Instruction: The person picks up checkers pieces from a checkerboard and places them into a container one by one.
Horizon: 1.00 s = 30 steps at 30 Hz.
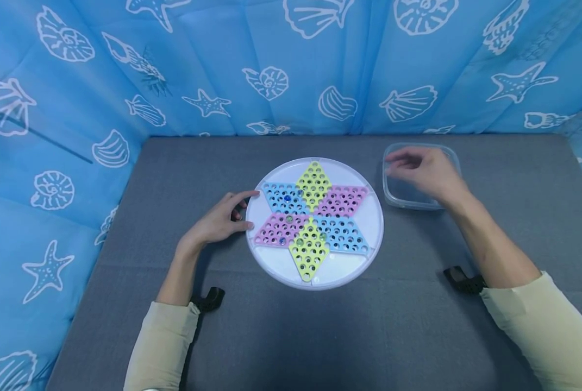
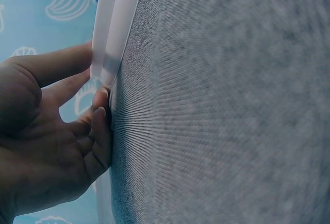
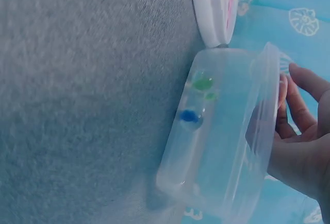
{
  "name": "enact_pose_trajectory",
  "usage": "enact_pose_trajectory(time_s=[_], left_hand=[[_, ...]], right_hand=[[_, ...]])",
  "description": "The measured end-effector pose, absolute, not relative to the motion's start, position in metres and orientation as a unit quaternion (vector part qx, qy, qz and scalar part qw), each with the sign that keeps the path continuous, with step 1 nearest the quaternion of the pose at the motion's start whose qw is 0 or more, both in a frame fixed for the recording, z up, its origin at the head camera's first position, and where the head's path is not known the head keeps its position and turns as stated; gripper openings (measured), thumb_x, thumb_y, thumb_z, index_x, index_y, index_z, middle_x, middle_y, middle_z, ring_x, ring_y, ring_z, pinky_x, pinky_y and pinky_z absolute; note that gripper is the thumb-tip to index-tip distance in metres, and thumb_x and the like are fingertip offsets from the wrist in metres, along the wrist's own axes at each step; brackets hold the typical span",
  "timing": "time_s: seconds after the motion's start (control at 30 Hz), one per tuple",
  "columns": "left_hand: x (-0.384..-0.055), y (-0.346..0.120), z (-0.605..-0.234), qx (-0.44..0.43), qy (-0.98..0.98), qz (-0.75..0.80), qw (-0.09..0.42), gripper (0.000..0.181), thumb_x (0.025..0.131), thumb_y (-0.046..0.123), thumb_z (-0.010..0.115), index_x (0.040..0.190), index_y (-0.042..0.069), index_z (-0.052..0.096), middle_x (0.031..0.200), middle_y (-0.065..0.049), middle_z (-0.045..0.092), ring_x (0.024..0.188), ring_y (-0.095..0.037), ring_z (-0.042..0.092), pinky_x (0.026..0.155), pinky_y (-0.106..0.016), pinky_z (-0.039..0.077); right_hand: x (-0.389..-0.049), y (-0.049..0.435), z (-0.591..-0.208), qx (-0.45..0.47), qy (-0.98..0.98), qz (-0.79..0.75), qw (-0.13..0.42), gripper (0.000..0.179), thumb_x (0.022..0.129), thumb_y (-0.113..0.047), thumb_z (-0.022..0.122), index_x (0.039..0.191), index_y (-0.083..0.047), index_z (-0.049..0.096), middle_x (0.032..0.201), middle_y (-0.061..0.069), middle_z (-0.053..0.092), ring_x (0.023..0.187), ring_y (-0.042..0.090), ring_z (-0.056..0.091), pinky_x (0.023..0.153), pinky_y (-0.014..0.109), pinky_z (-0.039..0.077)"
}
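Observation:
A round white Chinese checkers board [image 1: 344,269] carries a six-pointed star in yellow, pink and blue, dotted with holes. Several glass marbles sit in it, among them a dark blue marble [image 1: 287,199] and a green marble [image 1: 289,219]. My left hand [image 1: 219,220] touches the board's left rim with thumb and index finger spread apart; its other fingers bend near the cloth. Over a clear plastic container [image 1: 408,203] is my right hand [image 1: 430,171], blurred, fingers bent loosely, no object visible between them. Through the container's wall show a blue marble [image 3: 190,117] and green marbles [image 3: 202,82].
Grey cloth [image 1: 320,336] covers the table under board and container. A blue curtain [image 1: 271,49] with white shell prints hangs along the back and left side. The container stands just right of the board. Each wrist bears a black camera mount [image 1: 212,298].

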<state>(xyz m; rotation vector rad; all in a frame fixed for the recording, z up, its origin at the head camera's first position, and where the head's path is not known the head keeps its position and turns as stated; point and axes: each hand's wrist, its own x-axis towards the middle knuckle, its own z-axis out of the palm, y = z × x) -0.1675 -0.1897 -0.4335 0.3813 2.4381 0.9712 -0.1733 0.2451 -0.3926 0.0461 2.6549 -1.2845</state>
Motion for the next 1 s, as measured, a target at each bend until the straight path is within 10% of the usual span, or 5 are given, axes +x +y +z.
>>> enact_pose_trajectory(time_s=[1.0], left_hand=[[-0.168, -0.191, -0.435, 0.145, 0.891, 0.358, 0.238, 0.069, 0.092, 0.015, 0.072, 0.152, 0.019, 0.040, 0.123, -0.016, 0.041, 0.095, -0.026, 0.045, 0.081, -0.038, 0.038]], right_hand=[[-0.136, 0.203, -0.398, -0.101, 0.871, -0.480, 0.036, 0.024, 0.087, -0.004, 0.074, 0.111, -0.005, 0.072, 0.094, 0.008, 0.069, 0.080, 0.016, 0.062, 0.072, 0.020, 0.049]])
